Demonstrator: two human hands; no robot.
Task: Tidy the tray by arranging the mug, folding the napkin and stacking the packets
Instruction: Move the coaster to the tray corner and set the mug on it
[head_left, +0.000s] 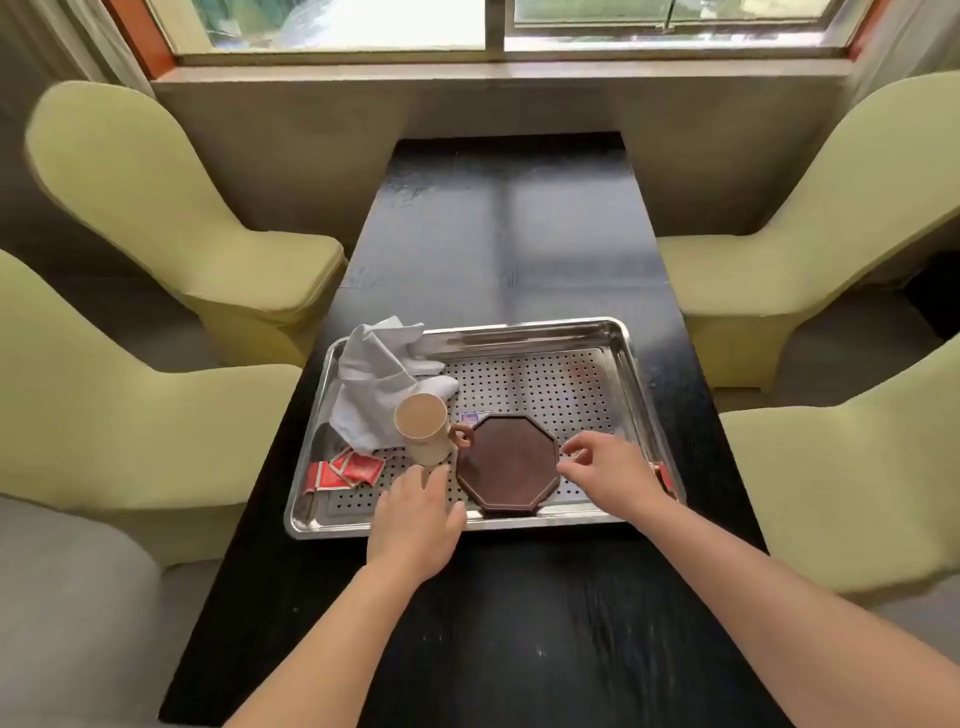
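Observation:
A steel perforated tray (561, 332) lies on a black table. In its left half stands a beige mug (422, 427) with a brown handle pointing right. Behind the mug, a crumpled white napkin (376, 374) is heaped over the tray's left rim. Red packets (347, 472) lie scattered at the front left. A brown octagonal coaster (510, 463) sits in the tray's front middle. My left hand (415, 519) reaches over the front rim, fingers extended just below the mug and holding nothing. At the coaster's right edge hovers my right hand (610, 470), fingers loosely curled and empty.
The black table (519, 239) runs away toward a window wall. Green covered chairs (171, 208) stand on both sides of it. A small blue-and-white sticker (470, 417) lies on the tray floor behind the coaster. A red item (664, 475) peeks out at the tray's right rim.

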